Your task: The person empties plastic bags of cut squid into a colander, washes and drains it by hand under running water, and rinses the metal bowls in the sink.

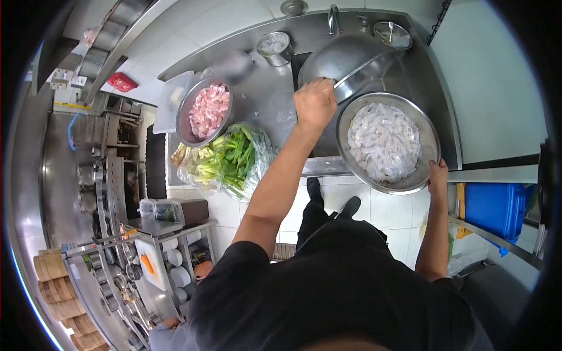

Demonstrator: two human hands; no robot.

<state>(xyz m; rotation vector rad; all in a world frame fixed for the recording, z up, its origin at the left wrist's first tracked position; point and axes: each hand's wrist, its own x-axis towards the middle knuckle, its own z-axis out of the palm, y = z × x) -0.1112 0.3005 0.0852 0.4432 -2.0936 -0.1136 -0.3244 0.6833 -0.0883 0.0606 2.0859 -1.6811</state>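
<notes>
My right hand is closed on the near right rim of a wide metal bowl. Pale, glossy white pieces, perhaps cut squid, fill the bowl. My left hand is a fist at the near edge of a large, rounded metal vessel over the sink. A bright, narrow metal strip runs from this fist toward the upper right; whether it is a rim or a handle I cannot tell. The left fingertips are hidden.
Left on the steel counter are a bowl of pink raw meat pieces and bagged green vegetables. A metal pot stands behind, near the faucet. A wire strainer lies at the back right. A blue bin stands right.
</notes>
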